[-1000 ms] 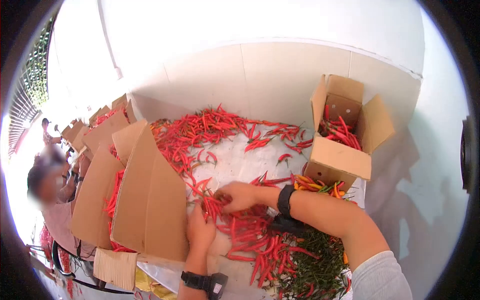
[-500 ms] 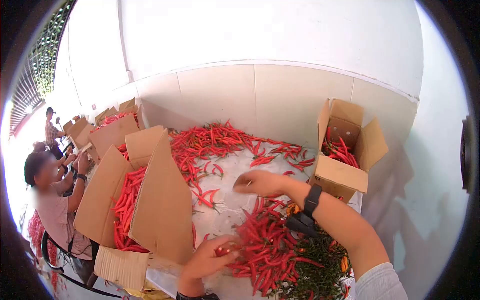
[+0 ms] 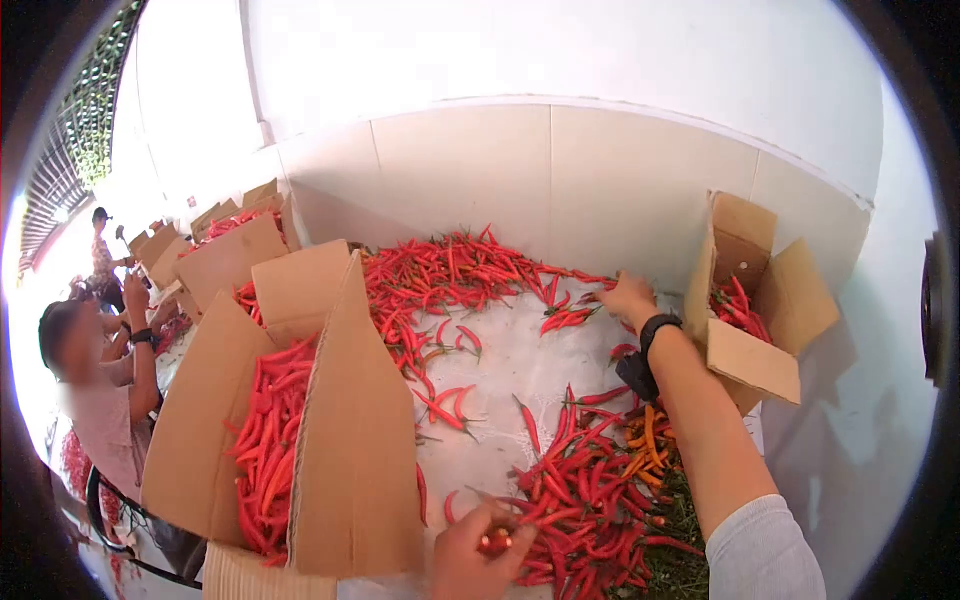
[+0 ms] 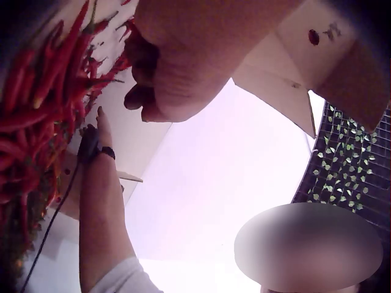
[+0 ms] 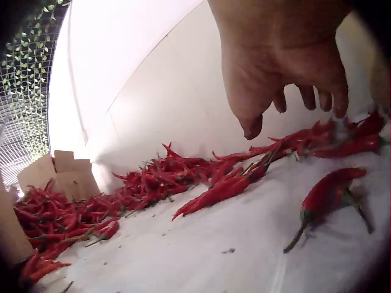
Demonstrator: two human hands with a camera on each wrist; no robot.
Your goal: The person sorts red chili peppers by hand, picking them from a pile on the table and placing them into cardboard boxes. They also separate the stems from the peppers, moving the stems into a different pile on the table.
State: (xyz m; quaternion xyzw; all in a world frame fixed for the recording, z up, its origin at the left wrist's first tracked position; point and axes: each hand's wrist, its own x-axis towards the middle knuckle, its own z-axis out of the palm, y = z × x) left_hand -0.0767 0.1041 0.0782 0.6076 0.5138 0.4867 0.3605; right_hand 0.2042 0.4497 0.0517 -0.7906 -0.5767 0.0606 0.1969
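My left hand (image 3: 478, 555) is low at the front of the table, fingers curled round red chili peppers whose ends show between thumb and fingers. In the left wrist view, that hand (image 4: 183, 67) is beside the loose heap of red chilies (image 4: 46, 116). My right hand (image 3: 630, 298) reaches to the back, over chilies strung along the wall. Its fingers hang apart with nothing between them in the right wrist view, just above red chilies (image 5: 348, 146). The near heap of red chilies (image 3: 570, 490) lies to the right of my left hand.
A large open carton (image 3: 360, 430) of red chilies stands at left, a smaller carton (image 3: 755, 355) at right. Another chili pile (image 3: 450, 270) lies along the wall (image 3: 470, 170). Orange chilies (image 3: 648, 450) and green stems (image 3: 680, 525) sit at right. A person (image 3: 100, 400) is at far left.
My right hand has moved from the near heap over the table to the chilies by the back wall. The left hand has drawn back towards the front edge, holding chilies.
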